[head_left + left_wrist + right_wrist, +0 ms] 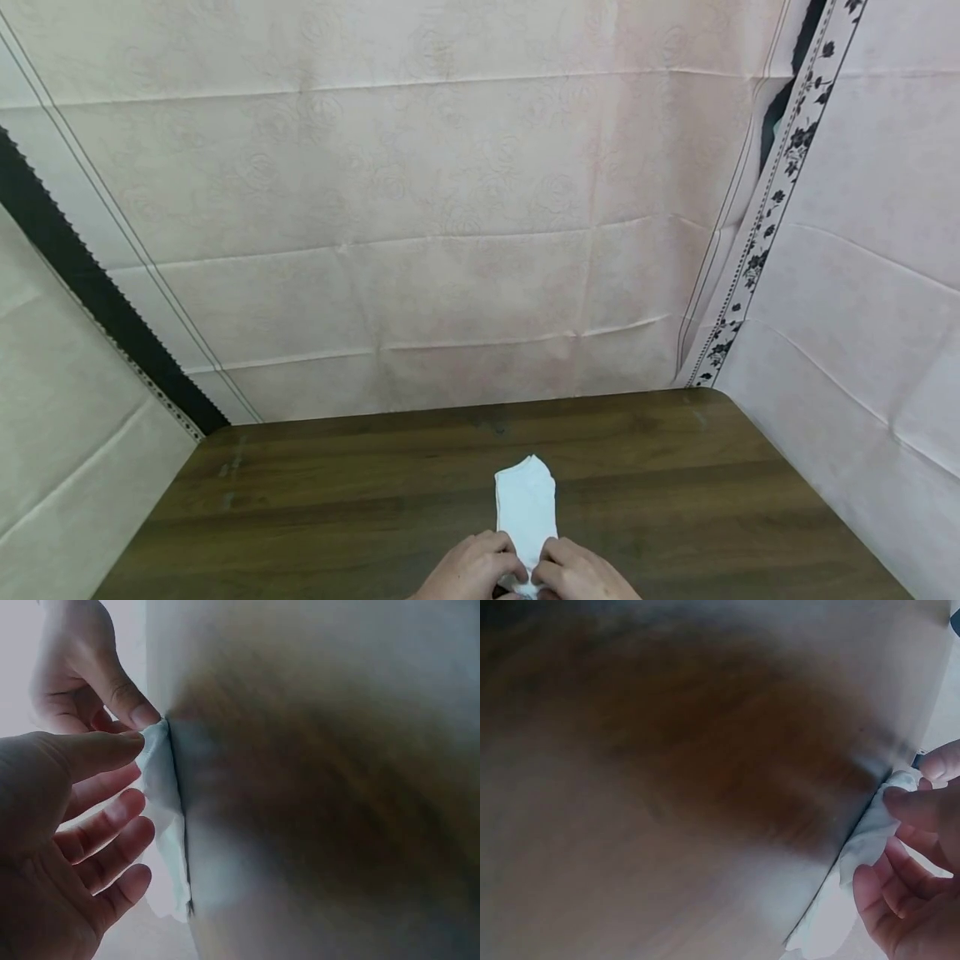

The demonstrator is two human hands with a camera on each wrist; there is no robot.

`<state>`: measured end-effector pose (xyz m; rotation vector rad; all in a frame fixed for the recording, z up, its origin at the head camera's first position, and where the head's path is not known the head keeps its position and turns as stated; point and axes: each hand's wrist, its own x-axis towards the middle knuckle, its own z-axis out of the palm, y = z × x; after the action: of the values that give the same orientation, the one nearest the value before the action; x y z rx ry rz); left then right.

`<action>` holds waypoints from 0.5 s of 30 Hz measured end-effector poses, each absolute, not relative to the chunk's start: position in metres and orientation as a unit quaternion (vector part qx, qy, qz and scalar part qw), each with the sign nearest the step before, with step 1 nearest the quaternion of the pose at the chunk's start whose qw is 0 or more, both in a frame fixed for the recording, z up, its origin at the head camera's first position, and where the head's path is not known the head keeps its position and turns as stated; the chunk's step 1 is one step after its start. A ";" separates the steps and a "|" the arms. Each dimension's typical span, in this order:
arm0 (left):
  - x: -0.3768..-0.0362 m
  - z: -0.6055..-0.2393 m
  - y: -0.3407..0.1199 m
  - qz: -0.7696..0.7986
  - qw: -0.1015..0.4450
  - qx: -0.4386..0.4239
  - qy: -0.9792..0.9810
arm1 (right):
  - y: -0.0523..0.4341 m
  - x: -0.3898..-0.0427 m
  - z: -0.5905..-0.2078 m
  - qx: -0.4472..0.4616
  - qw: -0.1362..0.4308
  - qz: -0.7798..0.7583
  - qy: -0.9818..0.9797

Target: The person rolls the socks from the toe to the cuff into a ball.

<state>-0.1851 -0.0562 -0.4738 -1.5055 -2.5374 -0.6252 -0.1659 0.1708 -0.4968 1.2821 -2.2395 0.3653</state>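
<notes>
A narrow white folded cloth (pixel 527 504), sock-like in outline with one rounded end, lies flat on the brown table, its long side pointing away from me. My left hand (pixel 476 567) pinches its near end from the left. From the right, my right hand (pixel 577 571) pinches the same end, the two hands almost meeting. In the left wrist view, the thumb and index finger of the left hand (pixel 82 802) grip the top corner of the cloth (pixel 161 780) while the other fingers curl loosely behind. The right wrist view shows the right hand's thumb (pixel 915 804) on the cloth (pixel 866 840).
The wood-grain table (pixel 337 500) spreads to both sides of the hands. Pale patterned sheets hang as a back wall (pixel 450 208) and a right wall (pixel 862 292), with another sheet (pixel 67 400) at left. A dark strip (pixel 97 292) shows between the left sheets.
</notes>
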 end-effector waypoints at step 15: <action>-0.180 -0.472 -0.053 -0.114 0.093 -0.481 -0.864 | 0.172 -0.171 -0.502 0.482 0.255 0.137 -0.827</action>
<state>-0.1802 -0.0529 -0.4721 -1.4268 -2.5661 -0.3396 -0.1706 0.1724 -0.5018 1.3099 -2.2462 0.3732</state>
